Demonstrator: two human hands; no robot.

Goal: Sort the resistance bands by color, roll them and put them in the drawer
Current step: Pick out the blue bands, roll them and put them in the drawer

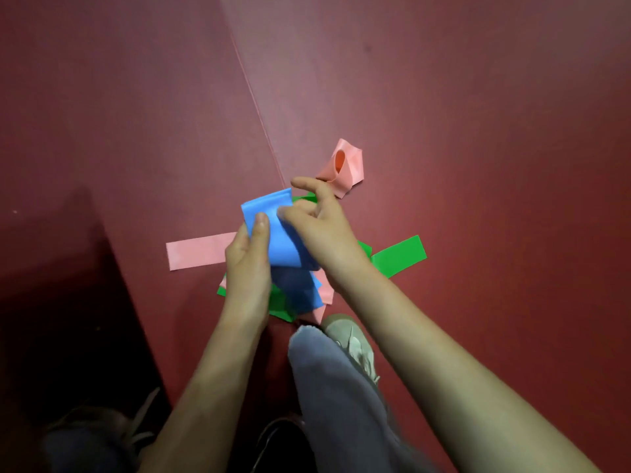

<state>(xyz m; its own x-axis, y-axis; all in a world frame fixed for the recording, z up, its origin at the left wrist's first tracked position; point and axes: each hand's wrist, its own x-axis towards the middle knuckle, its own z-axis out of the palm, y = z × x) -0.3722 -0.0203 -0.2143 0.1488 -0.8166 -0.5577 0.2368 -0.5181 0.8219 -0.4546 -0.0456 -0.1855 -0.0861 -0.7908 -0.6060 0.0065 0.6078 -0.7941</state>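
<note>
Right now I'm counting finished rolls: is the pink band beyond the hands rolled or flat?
Rolled, loosely. The pink band is curled on the floor, its open hollow end showing.

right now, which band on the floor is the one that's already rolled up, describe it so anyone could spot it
Start at the dark red floor and find the pile of flat pink and green bands under the person's hands. Just beyond the right hand, lying apart from the pile, sits a salmon-pink rubber band rolled into a loose tube. It alone is curled, with an orange hollow showing at its end, while its neighbours lie flat.
</note>
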